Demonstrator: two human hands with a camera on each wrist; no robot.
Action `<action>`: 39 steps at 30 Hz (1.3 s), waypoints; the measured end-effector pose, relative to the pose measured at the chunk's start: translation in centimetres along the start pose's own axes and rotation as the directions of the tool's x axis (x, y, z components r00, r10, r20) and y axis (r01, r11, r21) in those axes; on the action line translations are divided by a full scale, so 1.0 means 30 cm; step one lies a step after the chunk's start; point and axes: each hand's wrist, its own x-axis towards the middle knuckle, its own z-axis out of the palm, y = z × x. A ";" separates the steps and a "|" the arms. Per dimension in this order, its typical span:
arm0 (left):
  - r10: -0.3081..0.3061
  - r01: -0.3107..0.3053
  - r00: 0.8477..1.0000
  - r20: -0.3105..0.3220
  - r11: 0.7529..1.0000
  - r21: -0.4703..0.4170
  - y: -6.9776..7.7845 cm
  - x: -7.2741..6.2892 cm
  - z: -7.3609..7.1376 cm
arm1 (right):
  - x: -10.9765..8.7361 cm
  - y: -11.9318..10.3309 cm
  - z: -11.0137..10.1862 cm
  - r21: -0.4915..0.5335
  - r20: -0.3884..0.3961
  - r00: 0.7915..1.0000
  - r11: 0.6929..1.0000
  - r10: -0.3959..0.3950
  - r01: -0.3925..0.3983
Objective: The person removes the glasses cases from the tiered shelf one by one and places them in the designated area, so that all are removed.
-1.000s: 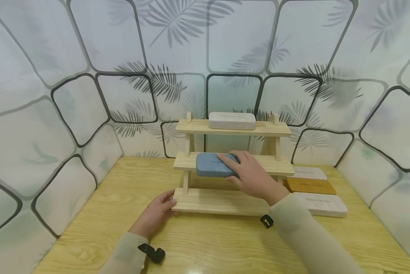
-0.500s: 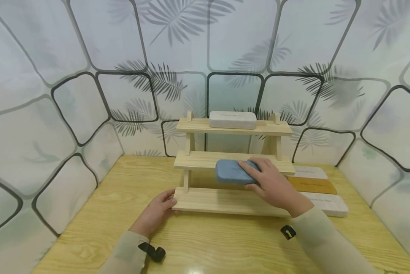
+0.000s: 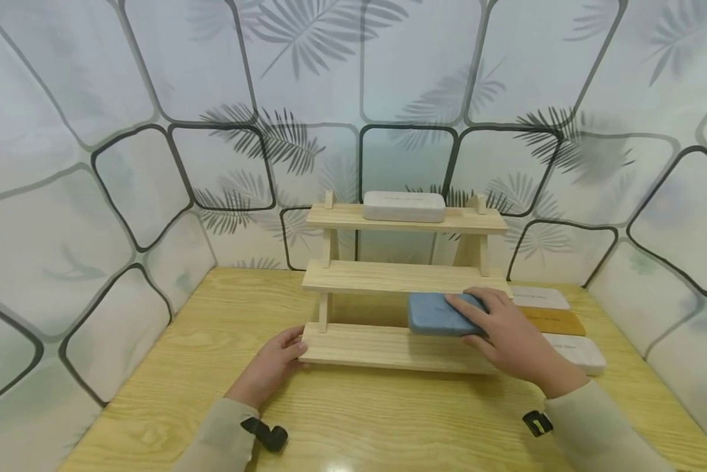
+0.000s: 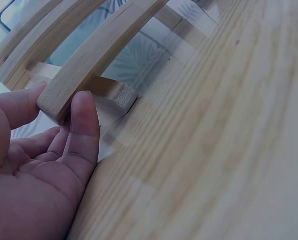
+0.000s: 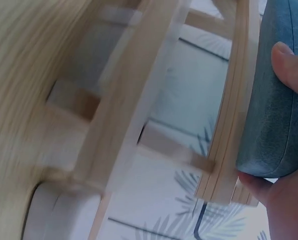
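Note:
My right hand [image 3: 509, 337] holds a blue glasses case [image 3: 439, 314] from its right end. It hangs in front of the gap between the middle and bottom boards of a three-tier wooden display stand [image 3: 359, 344]. In the right wrist view, the thumb lies along one side of the blue case [image 5: 274, 110]. My left hand [image 3: 269, 367] pinches the left end of the bottom board; the left wrist view shows finger and thumb on the board end [image 4: 63, 92]. A white glasses case [image 3: 403, 207] lies on the top board.
On the wooden table [image 3: 389, 419], right of the stand, lie an orange case [image 3: 551, 321], a white case [image 3: 580, 353] in front of it and a pale case [image 3: 542, 297] behind. Patterned fabric walls [image 3: 406, 85] enclose the back and sides.
My right hand has carried the blue glasses case right and downward, from in front of the middle board to below it. The left hand has stayed at the bottom board's end.

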 end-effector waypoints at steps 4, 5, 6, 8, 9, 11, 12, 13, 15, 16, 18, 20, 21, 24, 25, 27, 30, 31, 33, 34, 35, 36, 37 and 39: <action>-0.002 0.002 1.000 0.004 1.000 -0.001 -0.001 0.000 0.000 | -0.047 0.023 -0.015 -0.007 -0.041 0.999 1.000 -0.002 0.001; 0.000 0.000 1.000 0.006 1.000 -0.001 0.000 -0.001 0.001 | -0.059 0.028 -0.020 -0.006 -0.049 0.999 1.000 0.000 0.000; 0.003 -0.003 1.000 0.007 1.000 -0.001 0.000 -0.001 0.001 | -0.070 0.034 -0.024 -0.005 -0.055 0.998 1.000 0.004 -0.004; 0.009 -0.009 1.000 0.008 1.000 0.000 0.002 -0.002 0.001 | -0.093 0.045 -0.029 -0.005 -0.064 0.998 1.000 0.015 -0.015; 0.009 -0.009 1.000 0.008 1.000 -0.002 0.002 -0.002 0.001 | -0.104 0.051 -0.030 -0.005 -0.064 0.998 1.000 0.022 -0.023; 0.010 -0.010 1.000 0.010 1.000 -0.003 0.002 -0.003 0.001 | -0.128 0.061 -0.033 -0.004 -0.066 0.997 0.999 0.035 -0.036; 0.009 -0.009 1.000 0.010 1.000 -0.004 0.002 -0.003 0.000 | -0.140 0.067 -0.034 -0.002 -0.066 0.997 0.999 0.041 -0.041; 0.009 -0.009 1.000 0.011 1.000 -0.004 0.002 -0.003 0.000 | -0.152 0.072 -0.036 0.002 -0.067 0.997 0.999 0.046 -0.046; 0.007 -0.007 1.000 0.007 1.000 -0.006 0.000 -0.002 -0.002 | -0.177 0.083 -0.038 0.006 -0.071 0.996 0.998 0.056 -0.056; 0.006 -0.006 1.000 0.004 1.000 -0.006 -0.001 -0.001 -0.002 | -0.190 0.089 -0.040 0.010 -0.074 0.995 0.998 0.063 -0.062; 0.007 -0.007 1.000 -0.004 1.000 -0.008 -0.004 0.001 -0.002 | -0.216 0.101 -0.044 0.014 -0.080 0.994 0.997 0.075 -0.074; 0.007 -0.007 1.000 -0.009 1.000 -0.007 -0.006 0.002 -0.002 | -0.245 0.118 -0.050 0.016 -0.085 0.993 0.997 0.079 -0.078; 0.007 -0.007 1.000 -0.010 1.000 -0.006 -0.007 0.003 -0.002 | -0.261 0.127 -0.055 0.021 -0.086 0.993 0.996 0.083 -0.082; 0.010 -0.010 1.000 -0.007 1.000 0.003 -0.008 0.003 -0.001 | -0.316 0.156 -0.067 0.017 -0.082 0.992 0.996 0.091 -0.090; 0.008 -0.008 1.000 -0.006 1.000 0.004 -0.008 0.002 0.000 | -0.337 0.167 -0.070 0.013 -0.077 0.992 0.995 0.098 -0.098; 0.004 -0.004 1.000 -0.007 1.000 0.002 -0.009 0.001 0.000 | -0.379 0.187 -0.072 0.006 -0.058 0.991 0.992 0.123 -0.122; 0.007 -0.007 1.000 -0.008 1.000 0.004 -0.006 -0.002 0.001 | -0.440 0.227 -0.071 -0.004 -0.024 0.986 0.986 0.165 -0.165; 0.004 -0.004 1.000 -0.009 1.000 0.000 -0.005 -0.003 0.001 | -0.459 0.243 -0.069 -0.014 -0.018 0.984 0.984 0.176 -0.177; 0.008 -0.008 1.000 -0.009 1.000 0.000 -0.004 -0.003 0.000 | -0.493 0.276 -0.064 -0.025 -0.005 0.981 0.981 0.195 -0.195; 0.010 -0.010 1.000 -0.009 1.000 -0.001 -0.003 -0.002 0.000 | -0.509 0.292 -0.062 -0.023 0.004 0.979 0.979 0.203 -0.202; 0.011 -0.011 1.000 -0.009 1.000 -0.002 -0.002 -0.002 0.000 | -0.524 0.307 -0.059 -0.031 0.011 0.978 0.977 0.209 -0.209; 0.012 -0.012 1.000 -0.009 1.000 -0.002 -0.002 -0.001 0.000 | -0.537 0.320 -0.056 -0.031 0.021 0.976 0.976 0.217 -0.216; 0.008 -0.008 1.000 -0.012 1.000 -0.006 -0.002 -0.001 0.000 | -0.549 0.332 -0.053 -0.028 0.035 0.974 0.974 0.226 -0.225; 0.008 -0.008 1.000 -0.011 1.000 -0.004 -0.003 0.000 -0.001 | -0.568 0.350 -0.046 -0.018 0.068 0.971 0.973 0.229 -0.228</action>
